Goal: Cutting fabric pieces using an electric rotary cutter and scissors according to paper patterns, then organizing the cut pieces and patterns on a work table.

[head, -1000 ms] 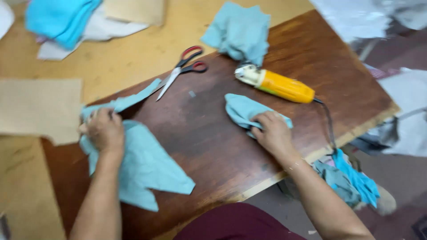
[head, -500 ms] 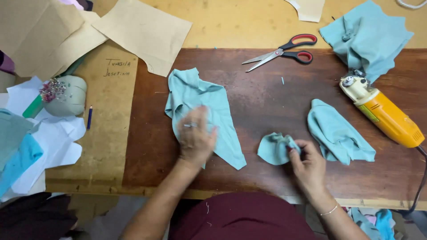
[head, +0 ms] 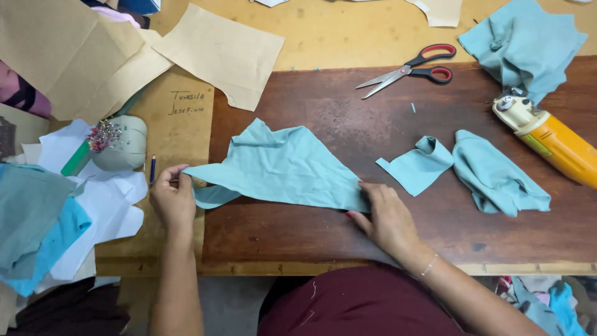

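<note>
A large piece of light teal fabric (head: pixel 283 168) lies spread on the dark wooden board (head: pixel 348 236). My left hand (head: pixel 171 196) pinches its left corner at the board's left edge. My right hand (head: pixel 385 214) presses flat on its right corner, fingers together. A small teal fabric scrap (head: pixel 416 165) with a curled edge lies just right of my right hand, and a crumpled teal piece (head: pixel 497 174) sits beyond it.
Red-handled scissors (head: pixel 413 68) lie at the board's far edge. A yellow electric cutter (head: pixel 550 137) rests at the right. More teal cloth (head: pixel 525 40) is heaped top right. Brown paper patterns (head: pixel 217 53), a pincushion (head: pixel 118 143), a pencil (head: pixel 152 169) and white and blue pieces (head: pixel 46 218) lie left.
My left hand moved left and pulled the large fabric out flat. My right hand let go of the small scrap and now presses the large piece's right corner.
</note>
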